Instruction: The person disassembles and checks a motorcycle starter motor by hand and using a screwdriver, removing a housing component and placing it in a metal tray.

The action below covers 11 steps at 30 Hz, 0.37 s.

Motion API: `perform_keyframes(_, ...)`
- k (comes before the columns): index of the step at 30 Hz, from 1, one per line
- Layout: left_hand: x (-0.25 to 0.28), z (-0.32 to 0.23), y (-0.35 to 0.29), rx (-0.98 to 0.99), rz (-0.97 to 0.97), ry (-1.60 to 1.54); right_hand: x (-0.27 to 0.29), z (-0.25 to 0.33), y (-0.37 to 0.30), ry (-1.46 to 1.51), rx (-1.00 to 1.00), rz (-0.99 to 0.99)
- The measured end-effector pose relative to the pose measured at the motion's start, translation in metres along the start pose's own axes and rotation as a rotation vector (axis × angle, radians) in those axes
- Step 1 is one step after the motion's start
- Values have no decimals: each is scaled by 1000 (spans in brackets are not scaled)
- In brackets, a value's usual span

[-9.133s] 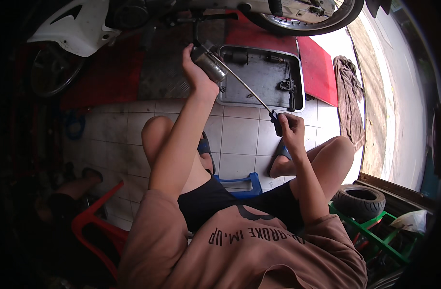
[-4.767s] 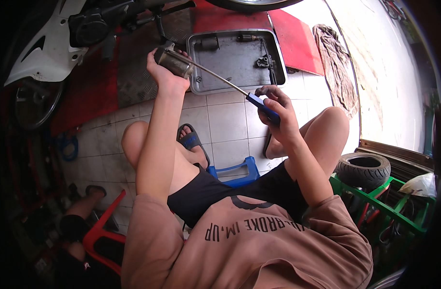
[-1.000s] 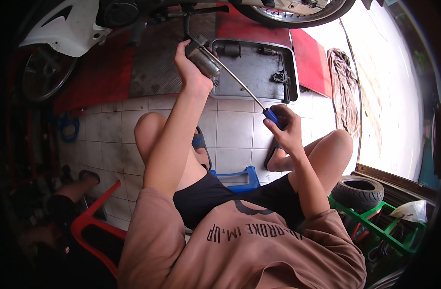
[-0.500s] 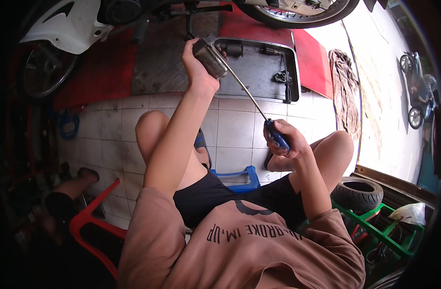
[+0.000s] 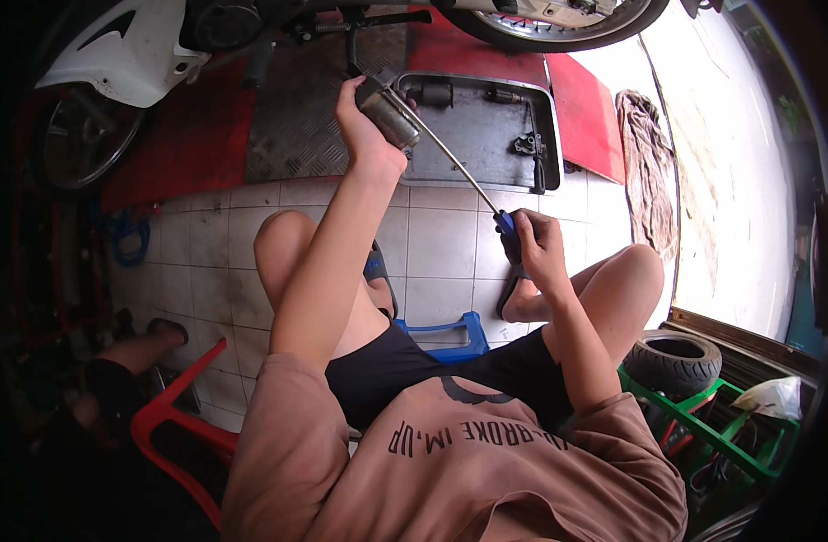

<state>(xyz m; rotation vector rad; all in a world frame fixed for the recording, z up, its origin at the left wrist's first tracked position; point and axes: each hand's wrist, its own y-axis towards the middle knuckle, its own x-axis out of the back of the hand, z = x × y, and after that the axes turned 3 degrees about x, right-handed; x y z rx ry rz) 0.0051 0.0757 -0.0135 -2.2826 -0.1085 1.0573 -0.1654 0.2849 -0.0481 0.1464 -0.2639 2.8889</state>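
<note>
My left hand [image 5: 369, 135] is wrapped round a grimy metal cylinder [image 5: 388, 119] with a dark end piece, perhaps a small motor, above the near left edge of the tray. A long screwdriver [image 5: 459, 167] slants from the cylinder's dark end down to my right hand [image 5: 538, 248]. Its tip meets that end, though the exact contact point is too small to make out. My right hand is closed round the blue handle, which the fingers partly cover. The grey metal tray [image 5: 472, 135] beneath holds a dark cylinder [image 5: 435, 95] and other small metal parts.
Motorcycle wheels [image 5: 558, 36] and a white body panel [image 5: 129, 50] border the far side. A crumpled cloth [image 5: 647, 172] lies right of the red ramp [image 5: 584, 117]. A tyre [image 5: 674, 361] rests on a green rack [image 5: 739, 434]; a red chair [image 5: 174, 406] and another person's leg [image 5: 138, 357] are at left.
My right hand has shifted its grip on the screwdriver handle, with the fingers now higher up and the back of the hand turned. The cylinder has moved slightly left and tilted a little.
</note>
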Motion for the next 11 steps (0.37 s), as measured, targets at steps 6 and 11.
perform_keyframes(6, 0, -4, 0, -3, 13, -13, -9, 19, 1, -62, 123, -45)
perform_keyframes(11, 4, -2, 3, -26, 19, -18, 3, -4, 4, -137, 74, -36)
